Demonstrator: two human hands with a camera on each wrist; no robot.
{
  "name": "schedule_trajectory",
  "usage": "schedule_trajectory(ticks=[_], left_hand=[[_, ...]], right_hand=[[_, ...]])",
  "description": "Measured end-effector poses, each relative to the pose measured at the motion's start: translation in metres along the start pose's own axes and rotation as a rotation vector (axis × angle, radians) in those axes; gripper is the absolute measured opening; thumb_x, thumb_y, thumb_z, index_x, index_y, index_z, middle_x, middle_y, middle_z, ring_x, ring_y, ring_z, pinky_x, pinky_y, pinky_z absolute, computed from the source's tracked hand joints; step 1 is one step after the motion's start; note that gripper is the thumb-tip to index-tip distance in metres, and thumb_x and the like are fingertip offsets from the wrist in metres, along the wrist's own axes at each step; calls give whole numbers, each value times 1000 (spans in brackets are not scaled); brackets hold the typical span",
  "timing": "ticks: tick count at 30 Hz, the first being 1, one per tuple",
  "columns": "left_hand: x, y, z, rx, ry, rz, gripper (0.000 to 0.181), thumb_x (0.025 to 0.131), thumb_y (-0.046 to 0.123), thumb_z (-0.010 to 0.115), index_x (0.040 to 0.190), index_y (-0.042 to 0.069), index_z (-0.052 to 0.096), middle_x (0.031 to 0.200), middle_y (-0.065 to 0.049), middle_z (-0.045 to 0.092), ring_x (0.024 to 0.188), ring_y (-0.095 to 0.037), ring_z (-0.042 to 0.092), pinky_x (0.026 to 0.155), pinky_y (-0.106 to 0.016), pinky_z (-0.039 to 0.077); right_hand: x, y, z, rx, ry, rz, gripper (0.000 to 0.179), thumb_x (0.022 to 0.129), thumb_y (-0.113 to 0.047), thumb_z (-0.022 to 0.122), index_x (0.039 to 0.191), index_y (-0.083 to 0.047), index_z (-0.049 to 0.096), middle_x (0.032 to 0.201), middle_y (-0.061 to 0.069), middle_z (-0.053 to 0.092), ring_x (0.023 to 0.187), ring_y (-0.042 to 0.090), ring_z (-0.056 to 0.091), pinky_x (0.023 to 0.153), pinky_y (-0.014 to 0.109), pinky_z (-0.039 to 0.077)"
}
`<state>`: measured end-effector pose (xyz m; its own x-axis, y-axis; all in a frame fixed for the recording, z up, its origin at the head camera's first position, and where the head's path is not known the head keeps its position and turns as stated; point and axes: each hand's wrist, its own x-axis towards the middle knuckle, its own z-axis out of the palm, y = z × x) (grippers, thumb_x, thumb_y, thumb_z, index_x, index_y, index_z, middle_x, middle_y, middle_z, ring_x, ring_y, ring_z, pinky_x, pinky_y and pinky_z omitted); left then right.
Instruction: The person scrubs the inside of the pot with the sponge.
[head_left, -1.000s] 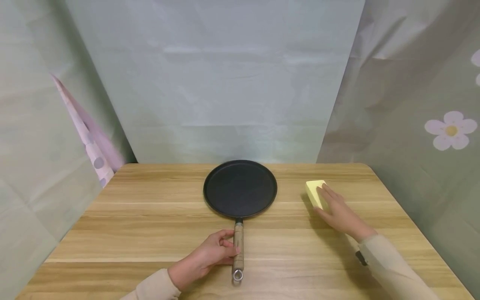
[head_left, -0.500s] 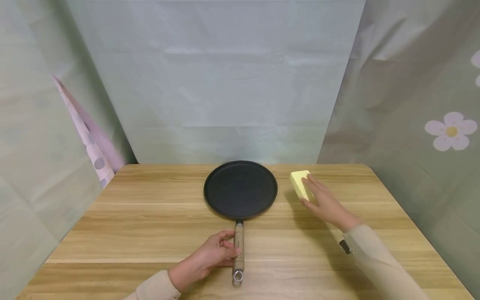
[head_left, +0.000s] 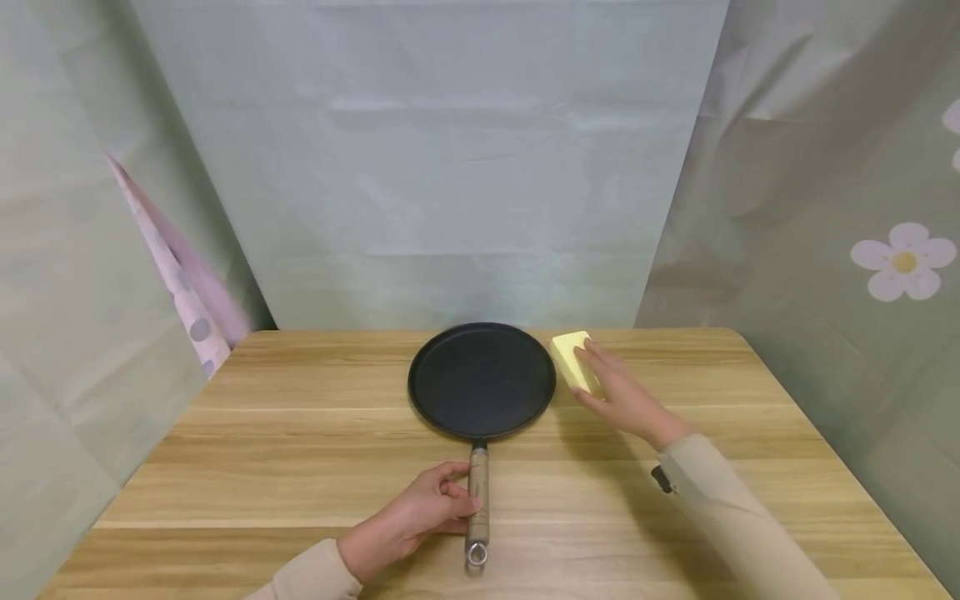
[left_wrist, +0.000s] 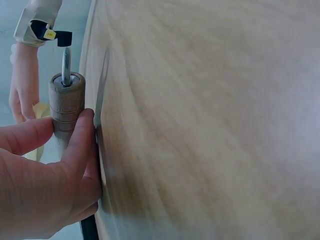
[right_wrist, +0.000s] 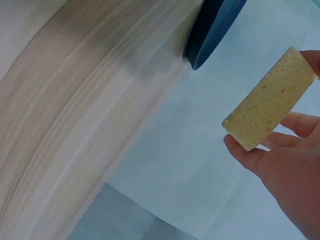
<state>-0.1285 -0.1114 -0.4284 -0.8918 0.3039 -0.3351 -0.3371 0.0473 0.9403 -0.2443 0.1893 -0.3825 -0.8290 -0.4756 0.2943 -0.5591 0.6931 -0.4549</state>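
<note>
Head view. Centre: one round black pan (head_left: 482, 379), flat on a wood-grain desk (head_left: 262, 442), its wooden handle (head_left: 478, 475) toward the bottom edge. Lower centre: left hand (head_left: 412, 512), thumb and fingers pinching the handle. Right of centre: right hand (head_left: 626, 402), gripping one yellow sponge (head_left: 572, 358) just beside the pan's right rim. Hands well apart.

Left wrist view. Left side: the handle, pinched between thumb and fingers. Upper left: small yellow label (left_wrist: 49, 34) on a dark wrist device (left_wrist: 64, 38); print too small to read.

Right wrist view. Right side: sponge, held by its edges, off the desk. Upper centre: pan rim.

Handling, as judged: grip the handle firmly against sliding; keep fingertips off the sponge's broad face. Markings: no brand legible.
</note>
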Motion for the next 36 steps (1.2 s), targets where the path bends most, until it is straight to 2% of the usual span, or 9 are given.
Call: schedule_trajectory(ticks=[15, 27, 36], left_hand=[[0, 3, 2, 38, 28, -13, 65, 83, -10, 65, 138, -13, 31, 87, -10, 48, 71, -19, 60, 72, -38, 59], [1, 1, 2, 39, 26, 3, 63, 83, -10, 66, 137, -13, 33, 85, -9, 49, 70, -18, 60, 71, -38, 60], [0, 0, 3, 38, 29, 12, 63, 83, -10, 66, 136, -13, 34, 86, -10, 49, 69, -19, 61, 70, -38, 60]], right_hand=[[25, -10, 24, 45, -55, -73, 66, 92, -24, 64, 145, 3, 36, 153, 24, 24, 138, 43, 25, 113, 57, 25], [39, -15, 42, 64, -103, -91, 64, 92, -23, 63, 144, 3, 37, 153, 25, 25, 139, 43, 24, 113, 56, 23], [50, -22, 53, 58, -180, -95, 64, 95, -27, 60, 147, 0, 34, 155, 23, 21, 140, 42, 23, 113, 57, 25]])
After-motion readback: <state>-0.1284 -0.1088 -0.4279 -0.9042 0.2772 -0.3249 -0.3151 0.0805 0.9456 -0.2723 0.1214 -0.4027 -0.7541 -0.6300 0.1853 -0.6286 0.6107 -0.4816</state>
